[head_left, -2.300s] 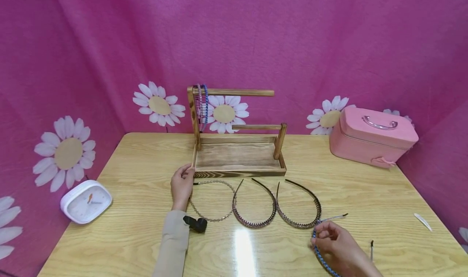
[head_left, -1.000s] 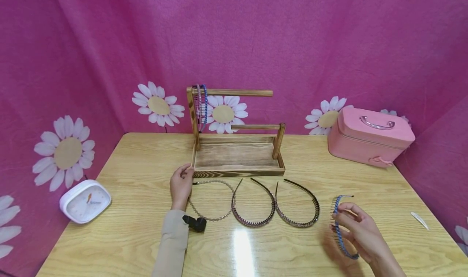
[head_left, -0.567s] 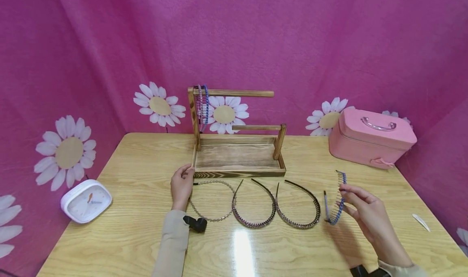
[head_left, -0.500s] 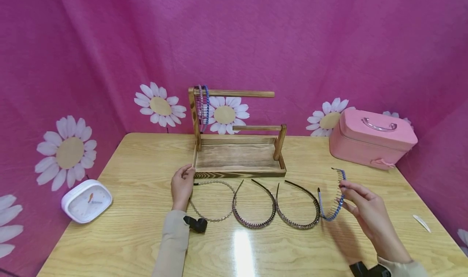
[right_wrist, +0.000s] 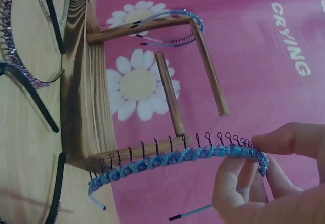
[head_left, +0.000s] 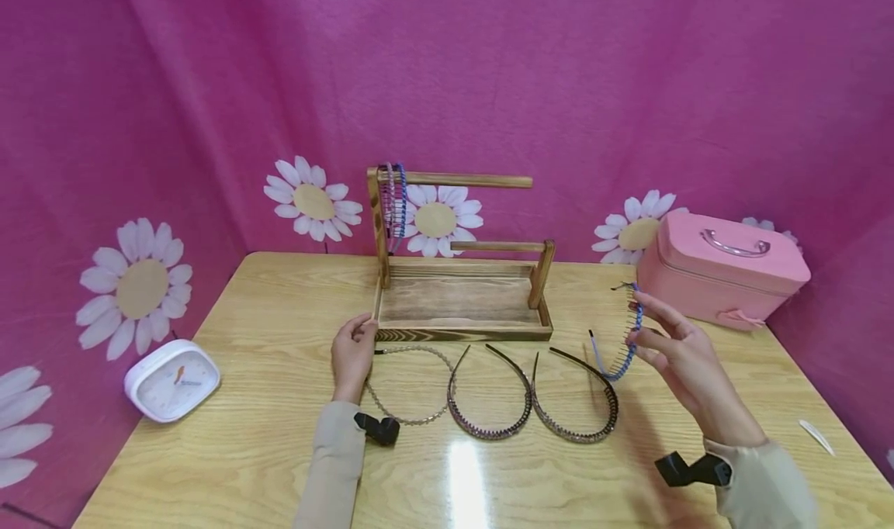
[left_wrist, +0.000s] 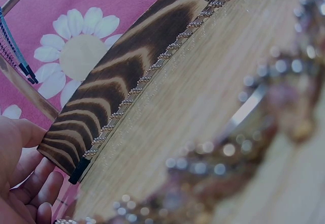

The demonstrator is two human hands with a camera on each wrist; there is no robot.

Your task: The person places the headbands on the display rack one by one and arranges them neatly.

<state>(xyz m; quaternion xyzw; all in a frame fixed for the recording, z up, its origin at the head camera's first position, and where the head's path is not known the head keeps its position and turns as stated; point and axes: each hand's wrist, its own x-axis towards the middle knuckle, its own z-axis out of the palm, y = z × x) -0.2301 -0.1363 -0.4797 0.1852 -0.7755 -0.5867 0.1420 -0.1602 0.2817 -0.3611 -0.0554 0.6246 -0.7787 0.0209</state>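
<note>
My right hand (head_left: 687, 370) holds a blue toothed headband (head_left: 632, 349) in the air, right of the wooden stand. In the right wrist view, thumb and fingers (right_wrist: 228, 183) pinch one side of this headband (right_wrist: 167, 158), its wire teeth turned up. At the stand's (head_left: 461, 334) front left corner, my left hand (head_left: 352, 354) grips the tray edge between thumb and fingers. Pink and blue headbands (head_left: 401, 211) hang at the left end of the upper bar. Before the stand lie a thin beaded headband (head_left: 417, 422) and two dark toothed headbands (head_left: 492, 434).
A pink case (head_left: 726, 273) with a metal handle stands at the back right. To the left sits a white clock (head_left: 174, 382). A small white hair clip (head_left: 816, 437) lies near the right edge. The stand's lower bar (head_left: 496, 246) holds nothing.
My right hand has lifted the blue headband off the front right of the table, turned it, and carried it up and back toward the stand. The left hand has stayed on the tray corner.
</note>
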